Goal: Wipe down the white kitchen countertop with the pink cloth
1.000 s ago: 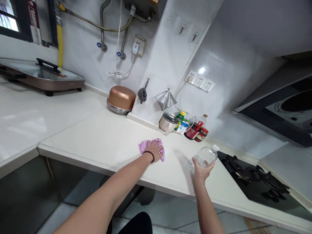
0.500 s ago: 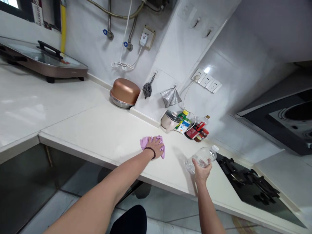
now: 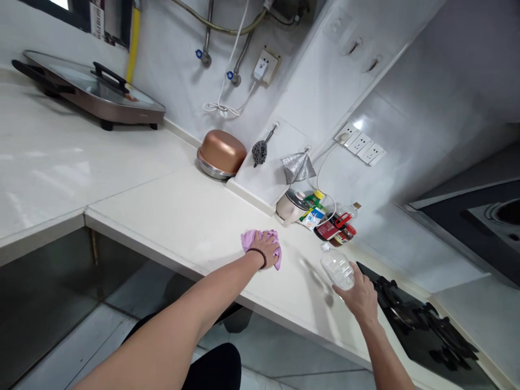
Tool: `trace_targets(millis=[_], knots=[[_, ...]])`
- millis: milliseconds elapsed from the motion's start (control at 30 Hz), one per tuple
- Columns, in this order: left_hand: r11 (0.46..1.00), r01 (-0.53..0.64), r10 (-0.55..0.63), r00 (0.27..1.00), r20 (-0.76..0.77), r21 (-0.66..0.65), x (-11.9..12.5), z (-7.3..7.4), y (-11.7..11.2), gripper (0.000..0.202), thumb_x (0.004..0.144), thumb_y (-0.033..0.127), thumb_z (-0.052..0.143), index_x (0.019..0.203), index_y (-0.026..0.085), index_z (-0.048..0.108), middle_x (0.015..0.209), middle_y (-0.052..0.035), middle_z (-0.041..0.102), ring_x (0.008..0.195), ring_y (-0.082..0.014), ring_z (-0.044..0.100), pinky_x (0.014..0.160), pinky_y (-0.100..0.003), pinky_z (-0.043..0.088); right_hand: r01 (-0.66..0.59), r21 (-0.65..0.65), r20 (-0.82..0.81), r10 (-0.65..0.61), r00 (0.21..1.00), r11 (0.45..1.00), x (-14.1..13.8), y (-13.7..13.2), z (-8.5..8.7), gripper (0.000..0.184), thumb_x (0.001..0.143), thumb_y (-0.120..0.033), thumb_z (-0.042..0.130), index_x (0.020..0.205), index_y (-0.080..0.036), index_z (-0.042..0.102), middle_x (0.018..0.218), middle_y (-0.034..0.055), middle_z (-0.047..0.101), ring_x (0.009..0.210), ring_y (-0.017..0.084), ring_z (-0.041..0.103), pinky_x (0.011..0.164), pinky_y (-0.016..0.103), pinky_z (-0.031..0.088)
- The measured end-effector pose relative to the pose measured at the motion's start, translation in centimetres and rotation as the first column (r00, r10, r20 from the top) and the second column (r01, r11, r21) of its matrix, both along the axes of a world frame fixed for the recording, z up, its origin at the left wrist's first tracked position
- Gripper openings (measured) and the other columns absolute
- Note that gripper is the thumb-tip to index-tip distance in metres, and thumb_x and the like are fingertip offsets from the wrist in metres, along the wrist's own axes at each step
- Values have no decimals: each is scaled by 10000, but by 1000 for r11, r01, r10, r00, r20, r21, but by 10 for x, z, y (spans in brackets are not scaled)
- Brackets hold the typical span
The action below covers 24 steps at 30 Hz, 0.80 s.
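My left hand (image 3: 266, 250), a dark beaded bracelet at its wrist, lies over a crumpled pink cloth (image 3: 248, 240) on the white countertop (image 3: 179, 216). Its fingers are spread and press the cloth down; I see no grip around it. To the right, my right hand (image 3: 359, 292) is wrapped around the lower part of a clear plastic bottle (image 3: 337, 268) with a white cap. The bottle is tilted above the counter, its cap end pointing away and to the left. Its contents, if any, cannot be made out.
Along the wall stand a small lidded pot (image 3: 291, 207), sauce bottles and jars (image 3: 335, 227), and a copper-coloured pan (image 3: 223, 151) upside down. An electric skillet (image 3: 109, 103) sits far left. A black gas stove (image 3: 426, 325) lies right of my right hand.
My right hand has turned the bottle, so its cap has swung from the right to the far left side. The left hand and cloth stay at about the same spot on the counter.
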<state>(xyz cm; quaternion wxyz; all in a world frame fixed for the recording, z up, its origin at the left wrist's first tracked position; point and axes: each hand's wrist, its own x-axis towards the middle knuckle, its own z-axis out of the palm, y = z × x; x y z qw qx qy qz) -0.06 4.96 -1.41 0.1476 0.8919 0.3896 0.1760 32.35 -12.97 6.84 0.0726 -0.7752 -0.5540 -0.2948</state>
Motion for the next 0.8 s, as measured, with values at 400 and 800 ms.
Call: trace_targets(millis=[400,800], knots=[[999,17,-17,1000,-2,-37,0,-1,0,580,949,507,494,1488,305,568,1678,-73,418,1575,-390,210,1258,-686,63,91,-170,293,-38,955,981,-19,8,30,813,814,-364,758,1549,-303,416,1187,107,613,1140,348,581,936,445,426],[1000,1,-1,1000,19,-1,4,-4,3,587,940,529,484,1470,300,591,1651,-80,453,1564,-408,210,1246,-700,80,-205,-104,211,223,952,973,-143,94,54,888,786,-454,804,1558,-307,390,1139,88,583,1098,340,548,916,418,402]])
